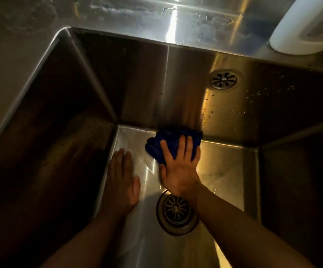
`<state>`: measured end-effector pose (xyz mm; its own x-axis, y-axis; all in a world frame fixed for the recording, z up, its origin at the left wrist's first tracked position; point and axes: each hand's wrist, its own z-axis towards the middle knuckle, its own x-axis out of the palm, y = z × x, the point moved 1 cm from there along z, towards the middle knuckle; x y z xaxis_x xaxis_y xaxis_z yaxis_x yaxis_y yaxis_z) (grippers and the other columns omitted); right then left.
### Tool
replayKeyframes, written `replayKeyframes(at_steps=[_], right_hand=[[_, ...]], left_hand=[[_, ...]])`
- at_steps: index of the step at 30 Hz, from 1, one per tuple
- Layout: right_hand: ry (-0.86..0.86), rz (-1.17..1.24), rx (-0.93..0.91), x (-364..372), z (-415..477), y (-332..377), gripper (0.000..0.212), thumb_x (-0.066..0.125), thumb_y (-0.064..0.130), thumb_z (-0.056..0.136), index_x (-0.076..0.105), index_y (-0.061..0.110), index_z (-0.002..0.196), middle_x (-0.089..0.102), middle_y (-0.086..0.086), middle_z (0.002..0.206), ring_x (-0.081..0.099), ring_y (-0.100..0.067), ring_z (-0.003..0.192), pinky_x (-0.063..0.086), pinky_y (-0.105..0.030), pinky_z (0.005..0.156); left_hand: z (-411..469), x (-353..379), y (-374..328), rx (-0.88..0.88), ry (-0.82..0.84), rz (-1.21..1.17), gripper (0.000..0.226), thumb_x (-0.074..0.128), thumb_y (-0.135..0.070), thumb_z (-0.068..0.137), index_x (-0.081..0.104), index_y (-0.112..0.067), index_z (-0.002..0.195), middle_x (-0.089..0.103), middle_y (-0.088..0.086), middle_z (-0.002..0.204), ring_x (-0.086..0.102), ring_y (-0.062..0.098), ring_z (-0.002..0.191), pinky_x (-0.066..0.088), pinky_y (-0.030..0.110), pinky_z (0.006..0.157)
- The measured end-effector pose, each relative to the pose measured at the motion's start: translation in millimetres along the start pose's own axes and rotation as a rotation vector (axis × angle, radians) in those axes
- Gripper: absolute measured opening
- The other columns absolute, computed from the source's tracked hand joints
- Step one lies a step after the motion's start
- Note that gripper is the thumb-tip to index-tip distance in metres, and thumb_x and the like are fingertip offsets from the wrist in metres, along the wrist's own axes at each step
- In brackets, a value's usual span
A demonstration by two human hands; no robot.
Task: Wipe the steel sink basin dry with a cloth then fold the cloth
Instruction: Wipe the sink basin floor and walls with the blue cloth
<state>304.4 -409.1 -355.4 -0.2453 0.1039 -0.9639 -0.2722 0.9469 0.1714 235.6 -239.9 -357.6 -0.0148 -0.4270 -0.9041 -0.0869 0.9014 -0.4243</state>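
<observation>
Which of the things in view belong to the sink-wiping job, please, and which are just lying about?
Job: blue cloth, steel sink basin, right hand pressing the cloth, left hand flat on the basin floor.
Lying about: white container on the ledge.

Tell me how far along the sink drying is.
Midway, it seems. Done: the back wall looks drop-free on its left. In hand: the right hand presses the bunched blue cloth into the far edge of the basin floor; the left hand lies flat on that floor. Left: droplets on the wall's right part, what look like wet glints by the drain, then folding the cloth.
</observation>
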Motion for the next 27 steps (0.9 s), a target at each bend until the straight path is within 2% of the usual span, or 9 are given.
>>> replayKeyframes(at_steps=[4, 10, 12, 14, 16, 19, 22, 24, 27], right_hand=[[0.05, 0.038, -0.118, 4.9, 14.3, 32.4, 0.071, 0.031, 0.051, 0.093, -0.004, 0.032, 0.151, -0.014, -0.023, 0.157, -0.023, -0.041, 0.142, -0.019, -0.062, 0.109], [0.247, -0.089, -0.363, -2.6, 40.3, 79.4, 0.078, 0.035, 0.048, 0.091, -0.015, 0.034, 0.149, -0.024, -0.015, 0.157, -0.031, -0.034, 0.141, -0.013, -0.063, 0.11], [0.172, -0.01, -0.394, -13.5, 35.8, 72.2, 0.079, 0.04, 0.046, 0.091, -0.011, 0.034, 0.15, -0.016, -0.013, 0.159, -0.022, -0.03, 0.145, -0.006, -0.059, 0.114], [-0.015, 0.179, -0.326, -25.6, 19.4, 51.0, 0.079, 0.048, 0.042, 0.089, 0.002, 0.032, 0.152, -0.002, -0.013, 0.161, -0.007, -0.029, 0.148, 0.004, -0.054, 0.117], [-0.169, 0.313, -0.138, -33.0, -6.4, 22.4, 0.076, 0.048, 0.04, 0.088, 0.008, 0.03, 0.152, 0.004, -0.012, 0.16, 0.002, -0.03, 0.148, 0.01, -0.05, 0.118], [-0.329, 0.364, 0.14, -32.8, -53.8, -30.1, 0.065, 0.04, 0.039, 0.091, 0.017, 0.024, 0.15, 0.017, -0.014, 0.156, 0.016, -0.031, 0.144, 0.021, -0.05, 0.114], [-0.226, 0.3, 0.277, -27.8, -95.2, -79.6, 0.064, 0.034, 0.042, 0.091, 0.017, 0.024, 0.15, 0.02, -0.015, 0.156, 0.016, -0.033, 0.144, 0.023, -0.054, 0.113], [-0.154, 0.235, 0.309, -23.4, -115.4, -99.8, 0.064, 0.027, 0.046, 0.092, 0.015, 0.025, 0.151, 0.017, -0.013, 0.157, 0.012, -0.033, 0.145, 0.02, -0.054, 0.114], [-0.062, 0.245, 0.331, -14.8, -133.5, -111.7, 0.063, 0.018, 0.054, 0.091, 0.004, 0.037, 0.151, -0.001, -0.005, 0.161, -0.004, -0.026, 0.147, 0.011, -0.054, 0.117]], left_hand=[[-4.0, -3.2, -8.0, -0.002, -0.032, -0.008, 0.064, 0.034, -0.023, 0.086, 0.03, 0.007, 0.143, 0.024, 0.027, 0.152, 0.022, 0.04, 0.141, 0.025, 0.053, 0.114], [-3.9, -15.9, -10.1, -0.015, -0.071, -0.02, 0.072, 0.038, -0.024, 0.08, 0.023, 0.001, 0.146, 0.018, 0.021, 0.156, 0.016, 0.036, 0.143, 0.02, 0.046, 0.113], [-0.4, -21.3, -10.2, 0.018, -0.09, -0.013, 0.073, 0.042, -0.022, 0.079, 0.023, -0.003, 0.147, 0.018, 0.021, 0.155, 0.015, 0.035, 0.143, 0.021, 0.048, 0.113], [8.4, -24.6, -16.4, 0.146, -0.108, 0.031, 0.07, 0.042, -0.023, 0.079, 0.025, -0.008, 0.146, 0.025, 0.025, 0.152, 0.019, 0.039, 0.141, 0.025, 0.054, 0.113], [26.0, -24.5, -24.5, 0.207, -0.103, 0.129, 0.069, 0.041, -0.031, 0.081, 0.026, -0.012, 0.146, 0.029, 0.027, 0.149, 0.022, 0.04, 0.139, 0.025, 0.058, 0.112], [57.8, -24.4, -31.3, 0.091, 0.026, 0.316, 0.071, 0.036, -0.047, 0.087, 0.021, -0.02, 0.15, 0.023, 0.02, 0.154, 0.02, 0.038, 0.142, 0.014, 0.06, 0.113], [74.4, -13.2, -20.8, 0.02, 0.214, 0.373, 0.07, 0.031, -0.055, 0.094, -0.002, -0.032, 0.151, -0.003, 0.01, 0.16, -0.002, 0.032, 0.146, 0.005, 0.058, 0.115], [74.5, -9.3, -16.4, 0.019, 0.254, 0.379, 0.071, 0.03, -0.056, 0.094, -0.009, -0.034, 0.15, -0.013, 0.009, 0.16, -0.008, 0.032, 0.146, 0.003, 0.058, 0.115], [76.1, -8.8, -15.7, 0.023, 0.308, 0.364, 0.072, 0.028, -0.057, 0.094, -0.015, -0.035, 0.148, -0.02, 0.008, 0.158, -0.014, 0.033, 0.146, -0.001, 0.059, 0.115]])
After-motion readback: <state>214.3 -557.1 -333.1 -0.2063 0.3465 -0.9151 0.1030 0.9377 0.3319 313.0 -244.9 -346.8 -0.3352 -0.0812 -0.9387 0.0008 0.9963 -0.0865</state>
